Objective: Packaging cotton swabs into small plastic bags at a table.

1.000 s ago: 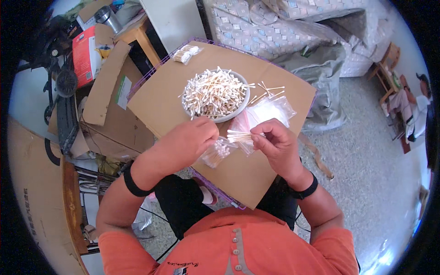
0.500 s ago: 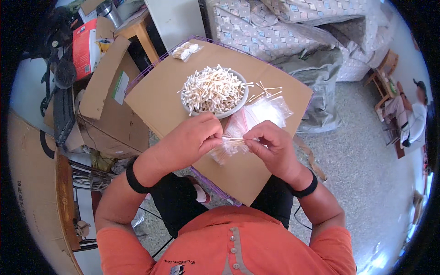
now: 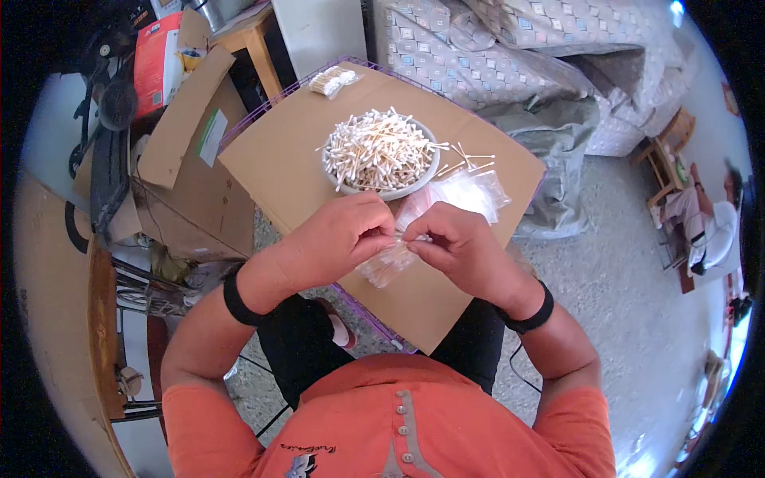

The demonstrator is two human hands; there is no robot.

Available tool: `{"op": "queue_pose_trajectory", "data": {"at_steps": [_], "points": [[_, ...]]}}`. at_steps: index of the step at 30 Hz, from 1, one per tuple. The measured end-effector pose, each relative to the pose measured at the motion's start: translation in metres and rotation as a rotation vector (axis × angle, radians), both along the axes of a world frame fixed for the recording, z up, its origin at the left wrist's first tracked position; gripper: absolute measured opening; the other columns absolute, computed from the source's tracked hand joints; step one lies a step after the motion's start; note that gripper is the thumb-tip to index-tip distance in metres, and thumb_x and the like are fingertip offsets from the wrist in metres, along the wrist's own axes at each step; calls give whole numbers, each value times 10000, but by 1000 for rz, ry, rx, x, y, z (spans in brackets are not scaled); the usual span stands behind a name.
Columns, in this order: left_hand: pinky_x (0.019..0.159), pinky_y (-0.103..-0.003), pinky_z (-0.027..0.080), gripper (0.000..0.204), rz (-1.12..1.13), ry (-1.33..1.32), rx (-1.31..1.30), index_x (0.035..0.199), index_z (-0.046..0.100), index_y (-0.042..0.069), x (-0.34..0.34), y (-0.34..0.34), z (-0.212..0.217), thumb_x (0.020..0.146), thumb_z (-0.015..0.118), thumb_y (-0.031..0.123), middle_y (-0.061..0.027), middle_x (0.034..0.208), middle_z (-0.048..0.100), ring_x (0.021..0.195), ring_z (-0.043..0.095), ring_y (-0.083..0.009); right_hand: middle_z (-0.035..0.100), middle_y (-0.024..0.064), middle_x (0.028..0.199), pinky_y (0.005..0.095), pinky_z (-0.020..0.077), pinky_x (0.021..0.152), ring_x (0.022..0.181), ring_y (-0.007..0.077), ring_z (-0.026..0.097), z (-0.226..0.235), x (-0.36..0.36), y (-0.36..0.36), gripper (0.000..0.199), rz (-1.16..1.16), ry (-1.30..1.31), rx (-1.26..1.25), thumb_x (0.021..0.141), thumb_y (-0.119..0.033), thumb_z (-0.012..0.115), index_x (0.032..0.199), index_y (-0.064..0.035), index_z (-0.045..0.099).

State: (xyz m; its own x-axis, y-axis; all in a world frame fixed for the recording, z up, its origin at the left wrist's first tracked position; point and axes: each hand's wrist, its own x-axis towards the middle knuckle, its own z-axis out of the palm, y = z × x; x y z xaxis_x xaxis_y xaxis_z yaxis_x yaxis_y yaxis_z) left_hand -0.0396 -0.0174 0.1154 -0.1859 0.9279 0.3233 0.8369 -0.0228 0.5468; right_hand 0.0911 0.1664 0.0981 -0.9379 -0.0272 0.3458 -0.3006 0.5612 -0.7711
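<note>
A small clear plastic bag (image 3: 384, 268) with cotton swabs inside hangs below my fingertips, over the cardboard-topped table (image 3: 275, 183). My left hand (image 3: 357, 233) pinches its upper edge, thumb against the fingers. Close beside it, my right hand (image 3: 456, 243) is closed in a pinch at the same edge, and the fingertips of both hands almost meet. Just beyond the hands stands a round grey bowl (image 3: 422, 177) heaped with white-tipped cotton swabs (image 3: 374, 151). A pile of flat clear bags (image 3: 470, 195) lies to the right of the bowl, partly behind my right hand.
Several loose swabs (image 3: 466, 159) lie right of the bowl. A filled bag of swabs (image 3: 333, 80) rests at the table's far corner. An open cardboard box (image 3: 195, 187) stands left, a patterned covered sofa (image 3: 510, 68) beyond. Another person (image 3: 709, 231) sits far right.
My right hand has moved left, toward my left hand. Swab sticks that showed between the hands are now mostly covered by fingers. The view has shifted slightly.
</note>
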Motion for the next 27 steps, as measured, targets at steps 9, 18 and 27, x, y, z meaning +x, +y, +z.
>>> {"op": "queue_pose_trajectory", "data": {"at_steps": [9, 18, 27], "points": [[666, -373, 452, 100, 86, -112, 95, 829, 556, 27, -5, -16, -10, 807, 651, 50, -119, 820, 555, 756, 565, -295, 619, 137, 986, 373, 486, 771, 871, 298, 603, 17, -4, -12, 299, -14, -31, 88, 797, -63, 683, 1089, -52, 619], [674, -356, 462, 102, 158, -249, 153, 846, 574, 17, -10, -39, -21, 809, 657, 62, -119, 824, 571, 756, 574, -281, 425, 186, 1417, 436, 273, 1117, 1333, 362, 375, -5, 2, -24, 582, 65, 109, 207, 868, -151, 621, 1402, -52, 410], [667, -350, 463, 111, 190, -303, 164, 851, 579, 15, -15, -55, -30, 807, 661, 77, -117, 814, 569, 753, 581, -262, 364, 167, 1474, 454, 262, 1124, 1384, 358, 302, -8, -7, -29, 587, 212, 83, 313, 877, -140, 597, 1418, -55, 387]]}}
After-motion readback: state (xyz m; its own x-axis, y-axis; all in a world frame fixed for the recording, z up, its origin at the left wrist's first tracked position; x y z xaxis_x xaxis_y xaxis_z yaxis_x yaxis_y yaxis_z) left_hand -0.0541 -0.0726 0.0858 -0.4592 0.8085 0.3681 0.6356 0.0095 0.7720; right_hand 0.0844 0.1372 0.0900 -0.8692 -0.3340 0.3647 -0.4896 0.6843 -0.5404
